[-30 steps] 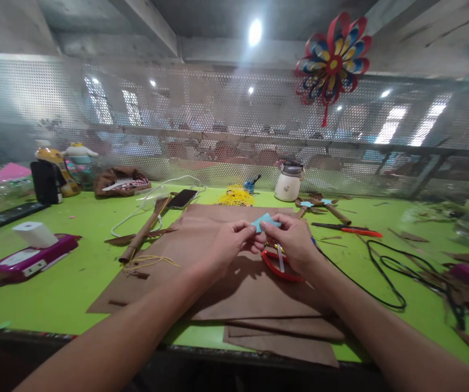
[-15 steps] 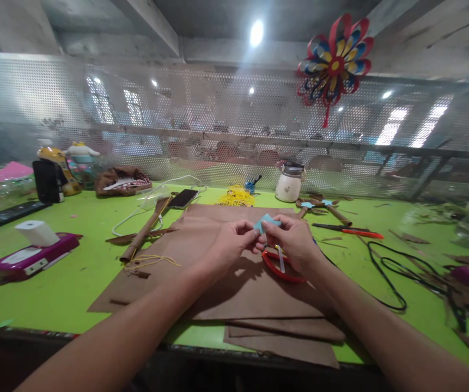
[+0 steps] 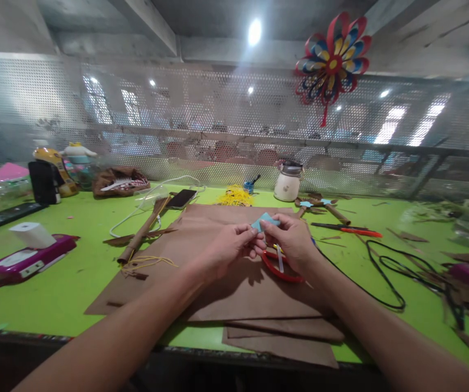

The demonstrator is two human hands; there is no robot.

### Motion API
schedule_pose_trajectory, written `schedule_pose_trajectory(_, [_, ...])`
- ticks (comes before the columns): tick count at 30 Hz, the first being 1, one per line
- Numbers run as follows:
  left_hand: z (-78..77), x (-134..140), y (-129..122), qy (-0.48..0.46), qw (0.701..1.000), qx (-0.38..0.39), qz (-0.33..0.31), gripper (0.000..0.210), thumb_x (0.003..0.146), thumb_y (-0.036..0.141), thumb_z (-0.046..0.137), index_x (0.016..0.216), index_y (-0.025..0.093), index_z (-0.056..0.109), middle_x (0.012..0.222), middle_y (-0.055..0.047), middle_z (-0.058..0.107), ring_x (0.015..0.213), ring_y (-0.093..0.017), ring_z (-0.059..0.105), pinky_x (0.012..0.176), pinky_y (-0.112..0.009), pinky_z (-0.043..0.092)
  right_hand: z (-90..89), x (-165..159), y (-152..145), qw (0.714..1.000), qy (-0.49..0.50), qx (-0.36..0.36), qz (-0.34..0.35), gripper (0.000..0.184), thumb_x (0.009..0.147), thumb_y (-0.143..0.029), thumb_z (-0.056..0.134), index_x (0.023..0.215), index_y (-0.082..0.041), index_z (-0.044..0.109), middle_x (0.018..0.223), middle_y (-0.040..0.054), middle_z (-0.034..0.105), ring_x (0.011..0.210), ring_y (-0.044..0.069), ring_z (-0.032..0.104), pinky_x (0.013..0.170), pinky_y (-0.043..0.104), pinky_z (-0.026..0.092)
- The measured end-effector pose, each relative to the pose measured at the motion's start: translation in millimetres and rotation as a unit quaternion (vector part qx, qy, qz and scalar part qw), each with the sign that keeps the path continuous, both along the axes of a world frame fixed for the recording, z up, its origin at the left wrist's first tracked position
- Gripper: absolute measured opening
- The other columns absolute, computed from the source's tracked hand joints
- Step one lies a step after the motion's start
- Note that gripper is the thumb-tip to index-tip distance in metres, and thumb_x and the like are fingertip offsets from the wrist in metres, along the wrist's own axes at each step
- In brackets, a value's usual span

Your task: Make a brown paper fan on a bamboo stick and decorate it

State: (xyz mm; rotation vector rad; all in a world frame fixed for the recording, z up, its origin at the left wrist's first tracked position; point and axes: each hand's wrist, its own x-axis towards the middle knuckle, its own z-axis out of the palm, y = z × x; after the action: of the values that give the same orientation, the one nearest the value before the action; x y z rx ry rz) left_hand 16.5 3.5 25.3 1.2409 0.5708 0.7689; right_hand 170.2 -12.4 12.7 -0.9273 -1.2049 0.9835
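Observation:
A small piece of light blue paper is pinched between my two hands, above the brown paper sheets. My left hand grips its left side with thumb and fingers. My right hand has the other side between thumb and forefinger. Just under the right hand lies a red curved handle, with a short whitish stick beside it; the rest of that tool is hidden. The stacked brown paper spreads beneath both hands.
On the green table are a rolled brown stick, a phone, a yellow shredded pile, a white jar, an orange-and-black cutter and a black cord. At left sits a purple power strip.
Both hands keep their hold on the blue paper and have barely moved. The whole view has shifted slightly.

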Motion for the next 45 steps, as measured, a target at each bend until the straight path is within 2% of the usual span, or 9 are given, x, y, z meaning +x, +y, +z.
schedule_pose_trajectory(4, [3.6,2.0,-2.8,0.025,0.999,0.03,0.023,0.018,0.083,0.029,0.059,0.077,0.011,0.057,0.068,-0.003,0.06,0.057,-0.008,0.053,0.06,-0.023,0.041,3.4,1.7,-1.8,1.0,-0.014,-0.007,0.008,0.032,0.064,-0.043,0.074,0.066,-0.015,0.059,0.054,-0.0021,0.057,0.048,0.009,0.046,0.048,0.022,0.037])
schedule_pose_trajectory(8, [6.3,4.3,-3.0,0.077,0.991,0.097,0.046,0.016,0.084,0.026,0.055,0.073,0.013,0.055,0.06,0.0,0.058,0.051,-0.008,0.051,0.055,-0.023,0.039,3.6,6.4,-0.4,0.999,-0.05,0.007,0.016,0.031,0.068,-0.043,0.071,0.068,-0.014,0.059,0.051,-0.003,0.053,0.046,0.008,0.043,0.046,0.022,0.032])
schedule_pose_trajectory(15, [1.3,3.3,-0.2,0.11,0.974,0.182,0.073,0.017,0.082,0.028,0.056,0.071,0.016,0.055,0.057,0.0,0.057,0.048,-0.008,0.049,0.049,-0.022,0.037,4.9,5.0,-0.5,0.997,-0.072,0.009,-0.006,0.033,0.065,-0.045,0.072,0.067,-0.015,0.059,0.051,-0.002,0.053,0.047,0.009,0.044,0.046,0.023,0.035])
schedule_pose_trajectory(19, [0.8,3.3,1.1,0.111,0.975,0.182,0.069,0.017,0.081,0.028,0.055,0.071,0.015,0.055,0.058,0.0,0.057,0.049,-0.009,0.049,0.05,-0.022,0.037,6.3,3.8,-2.1,0.997,-0.07,0.008,-0.008,0.033,0.066,-0.045,0.071,0.067,-0.015,0.058,0.052,-0.0018,0.054,0.047,0.009,0.044,0.046,0.023,0.035])
schedule_pose_trajectory(24, [-0.9,3.7,3.2,0.061,0.988,0.132,0.043,0.018,0.081,0.03,0.054,0.075,0.013,0.058,0.068,-0.004,0.061,0.058,-0.011,0.054,0.056,-0.025,0.042,9.5,2.7,-4.6,0.996,-0.078,0.017,-0.025,0.031,0.066,-0.044,0.071,0.065,-0.016,0.058,0.049,-0.0032,0.052,0.045,0.009,0.042,0.044,0.022,0.032])
schedule_pose_trajectory(28, [0.2,4.0,0.3,0.056,0.988,0.131,0.061,0.025,0.08,0.037,0.057,0.074,0.013,0.057,0.065,-0.004,0.059,0.057,-0.011,0.053,0.056,-0.025,0.041,11.0,0.1,-5.9,0.997,-0.072,0.012,-0.041,0.033,0.063,-0.046,0.072,0.065,-0.016,0.059,0.049,-0.0038,0.051,0.045,0.009,0.041,0.043,0.022,0.033])
schedule_pose_trajectory(31, [2.7,4.1,-2.4,0.065,0.986,0.134,0.073,0.025,0.077,0.036,0.062,0.071,0.013,0.056,0.065,-0.003,0.06,0.056,-0.01,0.053,0.055,-0.025,0.04,9.9,-1.2,-5.2,0.997,-0.065,0.019,-0.04,0.032,0.064,-0.045,0.072,0.065,-0.016,0.059,0.048,-0.0043,0.049,0.045,0.008,0.04,0.043,0.022,0.031])
schedule_pose_trajectory(39, [4.7,3.9,-3.2,0.087,0.98,0.155,0.084,0.019,0.083,0.026,0.055,0.066,0.015,0.055,0.06,-0.002,0.058,0.05,-0.01,0.049,0.05,-0.025,0.036,9.0,-2.1,-5.5,1.0,-0.023,0.01,-0.002,0.033,0.064,-0.044,0.073,0.065,-0.015,0.058,0.049,-0.0035,0.052,0.045,0.008,0.043,0.046,0.023,0.033])
schedule_pose_trajectory(45, [6.8,5.5,-3.4,0.081,0.98,0.168,0.072,0.021,0.082,0.027,0.057,0.065,0.016,0.056,0.057,-0.001,0.056,0.049,-0.008,0.047,0.05,-0.024,0.035,7.3,-1.5,-4.8,1.0,0.008,-0.004,0.03,0.03,0.065,-0.04,0.074,0.067,-0.015,0.057,0.051,-0.0032,0.054,0.046,0.009,0.045,0.046,0.023,0.035])
